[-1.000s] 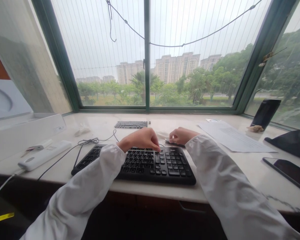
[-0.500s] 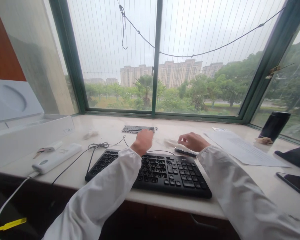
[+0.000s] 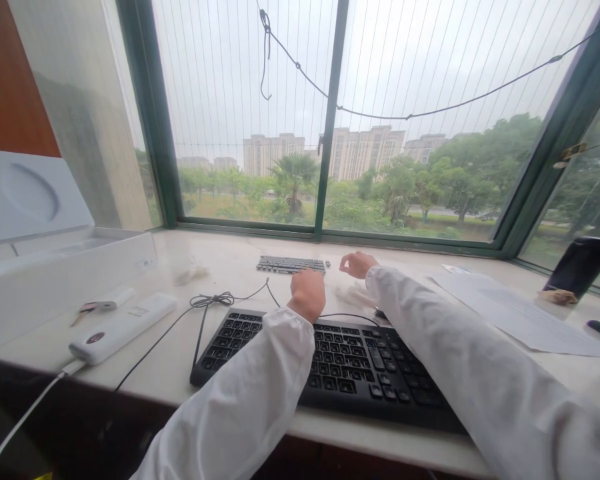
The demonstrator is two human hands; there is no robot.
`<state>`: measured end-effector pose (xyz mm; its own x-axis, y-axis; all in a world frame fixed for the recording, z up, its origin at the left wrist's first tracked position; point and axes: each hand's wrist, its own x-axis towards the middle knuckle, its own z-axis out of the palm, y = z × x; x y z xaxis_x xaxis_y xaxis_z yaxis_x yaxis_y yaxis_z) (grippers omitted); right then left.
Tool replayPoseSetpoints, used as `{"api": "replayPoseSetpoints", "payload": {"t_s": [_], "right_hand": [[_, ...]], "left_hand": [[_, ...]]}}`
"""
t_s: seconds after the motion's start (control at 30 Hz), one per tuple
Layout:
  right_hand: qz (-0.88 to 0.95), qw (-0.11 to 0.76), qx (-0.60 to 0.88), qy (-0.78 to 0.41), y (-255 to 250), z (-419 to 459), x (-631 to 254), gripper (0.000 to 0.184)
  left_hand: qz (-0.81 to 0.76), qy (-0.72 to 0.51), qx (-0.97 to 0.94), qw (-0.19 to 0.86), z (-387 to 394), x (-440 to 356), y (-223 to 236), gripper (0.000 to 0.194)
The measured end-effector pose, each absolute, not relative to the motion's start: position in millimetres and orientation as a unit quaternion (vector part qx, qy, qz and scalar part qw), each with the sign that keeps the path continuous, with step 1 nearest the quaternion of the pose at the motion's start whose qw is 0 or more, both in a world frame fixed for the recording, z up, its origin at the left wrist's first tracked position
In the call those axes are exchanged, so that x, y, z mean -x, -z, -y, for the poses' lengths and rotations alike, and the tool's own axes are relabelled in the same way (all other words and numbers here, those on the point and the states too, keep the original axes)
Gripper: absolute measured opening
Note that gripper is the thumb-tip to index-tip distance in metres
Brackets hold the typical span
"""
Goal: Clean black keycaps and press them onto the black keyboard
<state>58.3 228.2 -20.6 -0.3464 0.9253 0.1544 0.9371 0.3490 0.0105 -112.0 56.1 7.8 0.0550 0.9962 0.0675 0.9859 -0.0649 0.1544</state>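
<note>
A black keyboard (image 3: 337,353) lies along the counter's front edge, with many key positions in its main section showing no caps. Behind it, loose keycaps (image 3: 290,265) stand in close rows near the window. My left hand (image 3: 307,293) is closed just in front of those rows, its fingertips hidden from me. To the right of the rows, my right hand (image 3: 359,264) hovers with thumb and fingers curled into a pinch; whatever it holds is too small to make out. My right sleeve covers part of the number pad and most of a dark pen-like tool (image 3: 379,313).
On the left are a white power bank (image 3: 125,327) with a cable, keys (image 3: 87,308) and an open white box (image 3: 65,280). The keyboard's cord (image 3: 213,300) loops behind it. Paper (image 3: 510,310) and a dark upright phone-like object (image 3: 580,270) occupy the right.
My right hand has moved forward and left, from beside the pen-like tool towards the keycap rows. My left hand has drawn back slightly from the rows. The view has shifted a little.
</note>
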Motion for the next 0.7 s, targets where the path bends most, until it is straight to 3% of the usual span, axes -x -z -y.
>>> {"api": "replayPoseSetpoints", "payload": {"t_s": [0.2,0.37,0.7], "right_hand": [[0.813,0.075,0.577,0.037,39.2,-269.5,-35.3,0.033],[0.810,0.082,0.579,0.035,50.1,-292.0,-27.7,0.034],[0.809,0.090,0.580,0.033,60.0,-304.0,-23.7,0.029]], "left_hand": [[-0.697,-0.089,-0.711,-0.023,-59.4,108.1,-1.7,0.027],[-0.694,-0.086,-0.714,-0.021,-59.8,106.4,-0.1,0.036],[-0.685,-0.107,-0.720,-0.023,-60.1,107.1,-2.4,0.036]]}}
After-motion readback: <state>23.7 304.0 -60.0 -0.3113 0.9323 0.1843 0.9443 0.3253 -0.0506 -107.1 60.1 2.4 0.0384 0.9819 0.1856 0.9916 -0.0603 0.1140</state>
